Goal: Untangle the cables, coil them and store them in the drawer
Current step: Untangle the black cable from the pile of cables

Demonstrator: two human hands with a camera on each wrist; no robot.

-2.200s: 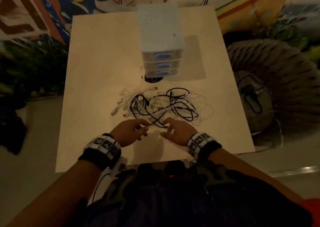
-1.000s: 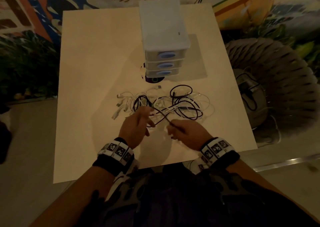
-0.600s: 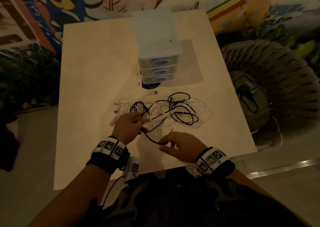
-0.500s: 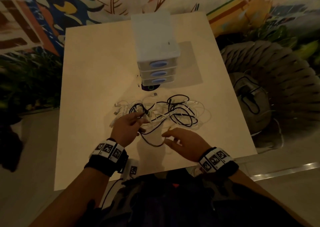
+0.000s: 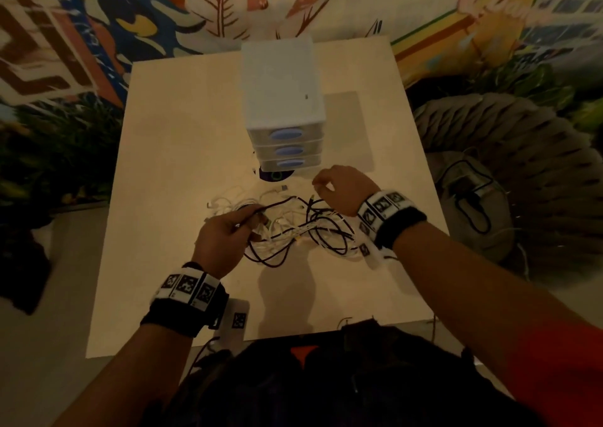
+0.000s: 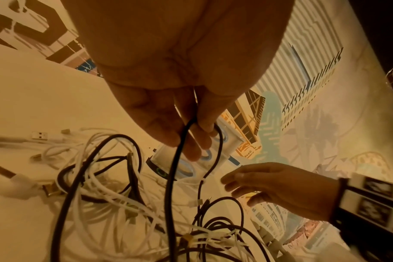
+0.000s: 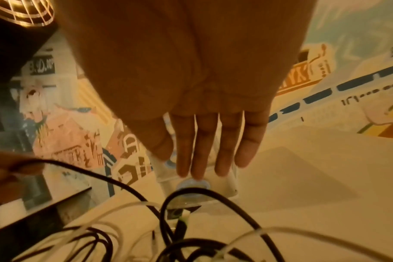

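On the pale desk [image 5: 169, 152], just in front of the drawer unit, sits the tangle of cables [image 5: 293, 227]: thin white leads knotted through glossy black ones, USB plugs poking out on the left side of the heap. Left hand [image 5: 225, 234] is over the near-left edge of the pile, its grip closed on a black cable [image 6: 175, 159], pinched between thumb and fingers, the strand arcing away across the heap and also looping down into it. Right hand [image 5: 346, 188] hangs above the far-right side of the tangle, fingers out straight in its wrist view, grip loose, holding nothing, close to the bottom drawer front. That white drawer unit [image 5: 282, 100] stands upright with three drawers stacked, each with a blue oval handle, all closed. A small dark round object with a green ring [image 5: 275, 175] peeks out at its base. Right of the desk lies a grey ribbed cushion-like mass [image 5: 509, 152] with a dark cord on it; a painted mural fills the wall behind.
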